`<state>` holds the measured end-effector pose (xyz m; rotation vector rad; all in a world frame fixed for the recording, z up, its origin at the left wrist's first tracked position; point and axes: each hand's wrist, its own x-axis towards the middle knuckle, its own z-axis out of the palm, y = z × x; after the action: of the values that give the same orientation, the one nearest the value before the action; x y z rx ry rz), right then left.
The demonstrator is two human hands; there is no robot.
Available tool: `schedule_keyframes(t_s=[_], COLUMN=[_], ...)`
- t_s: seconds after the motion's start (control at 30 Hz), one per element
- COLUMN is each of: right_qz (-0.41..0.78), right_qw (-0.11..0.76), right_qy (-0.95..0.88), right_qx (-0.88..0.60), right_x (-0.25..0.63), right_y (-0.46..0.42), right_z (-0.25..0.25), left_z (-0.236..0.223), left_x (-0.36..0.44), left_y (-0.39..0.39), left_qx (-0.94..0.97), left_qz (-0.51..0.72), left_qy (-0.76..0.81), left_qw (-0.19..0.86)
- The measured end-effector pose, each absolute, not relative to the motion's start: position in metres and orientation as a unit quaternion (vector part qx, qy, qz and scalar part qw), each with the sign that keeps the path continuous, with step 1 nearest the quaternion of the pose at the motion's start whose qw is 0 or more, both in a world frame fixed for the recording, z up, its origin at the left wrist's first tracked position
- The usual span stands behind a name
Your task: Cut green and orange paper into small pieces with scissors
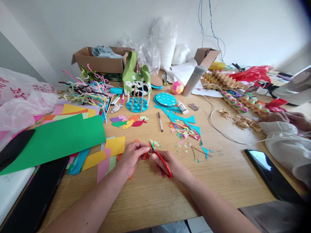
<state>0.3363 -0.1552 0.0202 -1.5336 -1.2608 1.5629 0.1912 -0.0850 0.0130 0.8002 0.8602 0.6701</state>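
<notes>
Red-handled scissors point(165, 164) are in my right hand point(173, 166), their dark blades pointing up and left. My left hand point(130, 158) pinches a small piece of orange paper point(145, 156) beside the blades; much of it is hidden by the fingers. Tiny light-green and green snippets point(154, 144) lie just beyond the scissor tips. Past my hands is a group of coloured paper fish point(130, 122), and a pen point(160, 121) lies to their right. Paper offcuts point(186, 132) in several colours are scattered right of the pen.
Coloured paper sheets point(60, 137) and a black phone point(36, 200) are at left. Behind stand a blue disc with twisted posts point(137, 105), a green panda bag point(132, 77) and a grey flask point(193, 81). A white cable point(213, 121), another phone point(269, 173) and another person's hands point(289, 118) are at right.
</notes>
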Motion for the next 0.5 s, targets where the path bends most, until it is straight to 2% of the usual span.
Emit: schedule_keyframes(t_s=[0.5], right_qz=[0.578], right_qw=[0.304], right_qy=[-0.469], right_qx=[-0.594], right_x=[0.3368], right_y=[-0.1549], right_z=[0.0223], left_z=[0.0118], left_x=[0.1896], left_y=[-0.0852], left_qx=[0.36], left_qz=[0.287], left_qy=[0.392], left_qw=[0.797])
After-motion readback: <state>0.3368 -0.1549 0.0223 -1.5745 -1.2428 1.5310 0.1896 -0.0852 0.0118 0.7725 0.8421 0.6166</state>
